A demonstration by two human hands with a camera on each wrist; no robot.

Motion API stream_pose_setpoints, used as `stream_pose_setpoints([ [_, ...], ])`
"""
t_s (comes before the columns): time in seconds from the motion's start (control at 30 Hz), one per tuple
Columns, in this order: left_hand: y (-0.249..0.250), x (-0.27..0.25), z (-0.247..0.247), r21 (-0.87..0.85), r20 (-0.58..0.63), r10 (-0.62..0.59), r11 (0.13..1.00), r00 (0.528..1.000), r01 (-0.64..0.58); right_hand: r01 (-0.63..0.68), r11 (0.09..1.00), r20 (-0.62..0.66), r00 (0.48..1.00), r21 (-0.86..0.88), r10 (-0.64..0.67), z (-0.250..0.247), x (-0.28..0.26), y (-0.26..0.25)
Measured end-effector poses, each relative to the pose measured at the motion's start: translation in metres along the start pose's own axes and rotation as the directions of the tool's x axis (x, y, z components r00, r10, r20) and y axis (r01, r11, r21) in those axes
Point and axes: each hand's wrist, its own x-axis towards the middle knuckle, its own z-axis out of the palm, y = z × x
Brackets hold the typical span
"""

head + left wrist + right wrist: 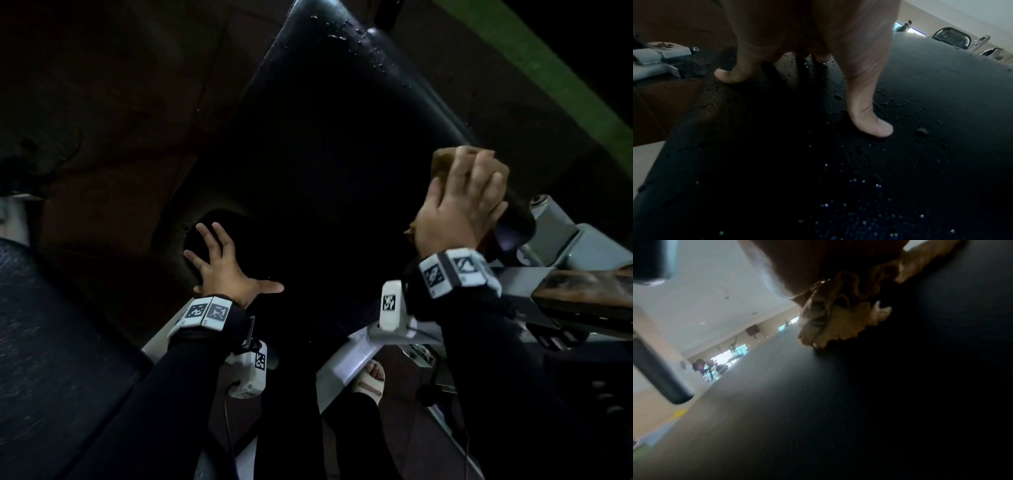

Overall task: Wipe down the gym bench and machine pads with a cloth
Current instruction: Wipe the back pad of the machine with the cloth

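Note:
A long black padded bench point(325, 171) runs from the middle of the head view up to the top, with water droplets point(346, 34) shining near its far end. My left hand point(222, 267) rests flat on the pad's near left edge, fingers spread; the left wrist view shows its thumb point(873, 123) pressed on the wet black pad point(920, 113). My right hand point(459, 202) grips a bunched tan cloth point(442, 161) against the bench's right edge. In the right wrist view the cloth point(838, 318) hangs frayed from under the palm onto the pad point(818, 402).
A second black pad point(51, 342) lies at the lower left. Grey machine frame parts point(565, 236) and a black roller pad point(513, 219) sit right of my right hand. A brown worn pad point(589, 287) juts in at far right. My sandalled foot point(371, 377) stands below. A green floor stripe point(548, 68) crosses the upper right.

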Motion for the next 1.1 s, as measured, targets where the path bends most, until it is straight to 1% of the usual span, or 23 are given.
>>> stream_pose_setpoints([
  [0.03,0.000,0.000,0.000,-0.001,0.001,-0.001,1.000,1.000,0.001,0.035,0.999,0.026,0.999,-0.011,-0.035,0.000,-0.014,0.003],
  [0.07,0.001,-0.001,0.000,-0.002,0.002,-0.003,1.000,1.000,0.003,0.044,0.999,0.044,0.998,-0.018,-0.043,0.000,-0.027,0.009],
  [0.13,0.001,-0.002,-0.001,-0.004,0.000,-0.003,1.000,1.000,0.003,-0.003,1.000,0.056,0.998,-0.017,0.004,-0.003,-0.045,0.025],
  [0.2,0.002,-0.003,-0.001,-0.011,0.003,-0.001,1.000,1.000,0.001,-0.077,0.997,0.040,0.996,0.005,0.077,-0.008,-0.049,0.036],
  [0.33,0.004,-0.005,-0.002,-0.024,0.016,0.000,1.000,1.000,0.000,-0.205,0.978,-0.035,0.978,0.038,0.206,-0.012,-0.026,0.033],
  [0.43,0.005,-0.005,-0.003,-0.016,0.014,-0.004,1.000,1.000,0.004,-0.328,0.942,-0.018,0.944,0.068,0.330,-0.015,0.008,0.017],
  [0.47,0.005,-0.005,-0.003,-0.018,0.015,-0.005,1.000,1.000,0.005,-0.344,0.936,0.001,0.939,0.073,0.344,-0.016,0.018,0.010],
  [0.5,0.005,-0.005,-0.003,-0.022,0.019,-0.004,1.000,1.000,0.005,-0.333,0.940,0.023,0.943,0.073,0.332,-0.017,0.026,0.003],
  [0.53,0.005,-0.005,-0.003,-0.026,0.024,-0.002,1.000,1.000,0.002,-0.293,0.954,0.045,0.956,0.067,0.291,-0.018,0.030,-0.004],
  [0.6,0.005,-0.004,-0.003,-0.030,0.029,0.001,1.000,1.000,-0.001,-0.153,0.987,0.067,0.986,0.047,0.150,-0.018,0.028,-0.015],
  [0.63,0.005,-0.004,-0.003,-0.031,0.028,-0.001,1.000,1.000,0.002,-0.080,0.996,0.081,0.994,0.041,0.077,-0.019,0.022,-0.019],
  [0.67,0.004,-0.004,-0.003,-0.030,0.025,-0.003,1.000,1.000,0.004,-0.024,0.999,0.107,0.994,0.039,0.020,-0.019,0.014,-0.019],
  [0.73,0.004,-0.004,-0.003,-0.025,0.024,-0.007,1.000,1.000,0.007,0.021,0.998,0.158,0.987,0.055,-0.030,-0.019,-0.005,-0.012],
  [0.8,0.003,-0.003,-0.003,-0.021,0.022,-0.003,1.000,1.000,0.004,0.013,0.998,0.159,0.987,0.060,-0.022,-0.020,-0.022,0.002],
  [0.87,0.002,-0.003,-0.002,-0.016,0.022,0.004,1.000,1.000,-0.004,-0.028,0.999,0.129,0.991,0.042,0.022,-0.022,-0.027,0.015],
  [0.97,0.002,-0.002,-0.002,-0.006,0.025,0.000,1.000,1.000,0.000,-0.155,0.988,0.083,0.985,0.028,0.152,-0.025,-0.011,0.022],
  [1.03,0.001,-0.002,-0.003,-0.001,0.027,0.004,1.000,1.000,-0.004,-0.223,0.975,0.078,0.972,0.011,0.222,-0.027,0.008,0.017],
  [1.1,0.001,-0.001,-0.003,-0.001,0.031,0.007,1.000,0.999,-0.007,-0.207,0.978,0.104,0.973,0.009,0.205,-0.028,0.023,0.005],
])
